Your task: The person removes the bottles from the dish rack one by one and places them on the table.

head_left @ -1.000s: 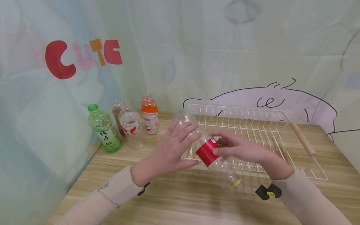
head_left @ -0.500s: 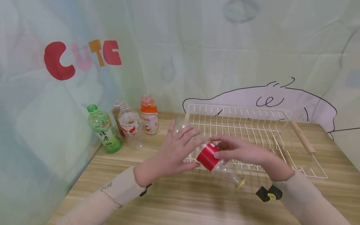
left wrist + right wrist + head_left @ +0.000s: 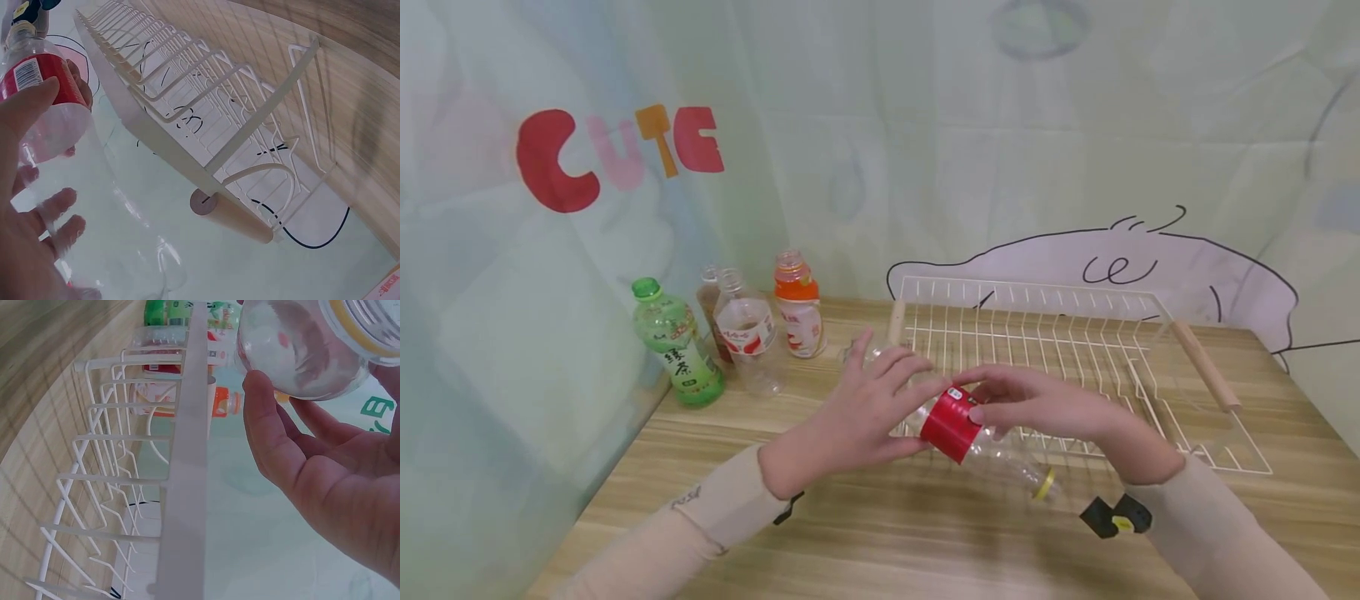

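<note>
Tilted over the table, a clear plastic bottle [image 3: 1009,463] with a red label has its neck, ringed in yellow, pointing toward the lower right. My left hand [image 3: 861,412] holds the bottle's base half. In the left wrist view its thumb [image 3: 37,97] lies on the label, and its fingers show through the clear plastic. My right hand [image 3: 1045,402] grips the bottle at the label, thumb on the near side. From the right wrist, the bottle's clear shoulder [image 3: 281,350] and threaded neck appear above the right hand's fingers.
Behind the hands stands a white wire rack [image 3: 1159,298] with a wooden handle [image 3: 1208,367] at each end. At the back left are a green bottle [image 3: 679,346], a clear bottle [image 3: 763,371], a brownish bottle [image 3: 709,298] and an orange-and-white bottle [image 3: 801,312]. A curtain hangs behind the table.
The bottle has turned nearer to lying level, its base coming down and its neck swinging a little to the right. Both hands stay almost in place around it.
</note>
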`<state>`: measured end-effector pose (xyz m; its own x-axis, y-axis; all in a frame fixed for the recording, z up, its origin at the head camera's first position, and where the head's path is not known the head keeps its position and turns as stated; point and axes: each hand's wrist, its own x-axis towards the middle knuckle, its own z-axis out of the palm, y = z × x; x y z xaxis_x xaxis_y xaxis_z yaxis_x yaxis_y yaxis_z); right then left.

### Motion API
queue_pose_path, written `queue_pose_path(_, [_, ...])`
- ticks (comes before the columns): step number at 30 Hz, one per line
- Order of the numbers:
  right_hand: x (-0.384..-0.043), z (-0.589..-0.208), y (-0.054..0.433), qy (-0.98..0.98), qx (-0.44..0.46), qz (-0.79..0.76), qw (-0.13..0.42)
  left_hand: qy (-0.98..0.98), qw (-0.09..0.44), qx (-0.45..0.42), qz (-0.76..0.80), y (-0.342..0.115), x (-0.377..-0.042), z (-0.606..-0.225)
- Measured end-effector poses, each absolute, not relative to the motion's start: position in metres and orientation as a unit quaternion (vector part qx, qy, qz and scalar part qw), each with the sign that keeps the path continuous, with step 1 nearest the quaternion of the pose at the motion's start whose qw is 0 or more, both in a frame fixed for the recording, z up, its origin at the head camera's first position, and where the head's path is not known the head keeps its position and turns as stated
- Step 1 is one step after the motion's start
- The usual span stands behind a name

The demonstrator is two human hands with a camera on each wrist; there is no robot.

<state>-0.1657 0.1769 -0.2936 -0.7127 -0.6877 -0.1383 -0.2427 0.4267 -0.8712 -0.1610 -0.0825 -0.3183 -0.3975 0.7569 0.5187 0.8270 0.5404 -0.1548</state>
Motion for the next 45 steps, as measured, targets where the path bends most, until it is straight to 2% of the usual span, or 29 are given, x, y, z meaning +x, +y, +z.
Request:
queue_pose_path(10, [-0.167, -0.289, 0.178, 0.801, -0.299, -0.459, 0.241, -0.828, 0.293, -0.474, -0.065, -0.082, -0.16, -0.316])
queue_pose_path(19, [-0.165, -0.278, 0.184, 0.798, -0.279, -0.494, 0.204, -0.835, 0.308, -0.449, -0.081, -0.085, -0.161, -0.315])
queue_pose_path(30, [-0.168, -0.265, 0.204, 0.802, -0.288, -0.51, 0.119, -0.799, 0.404, -0.415, -0.161, -0.092, -0.172, -0.309])
queue_pose_path(33, [-0.166, -0.262, 0.21, 0.807, -0.285, -0.508, 0.095, -0.79, 0.417, -0.405, -0.195, -0.094, -0.175, -0.306])
queue_pose_path(40, [-0.163, -0.26, 0.231, 0.801, -0.291, -0.522, 0.049, -0.794, 0.409, -0.341, -0.294, -0.1, -0.186, -0.308])
queue_pose_path(45, [-0.156, -0.262, 0.249, 0.822, -0.29, -0.491, 0.011, -0.814, 0.353, -0.266, -0.377, -0.109, -0.192, -0.309])
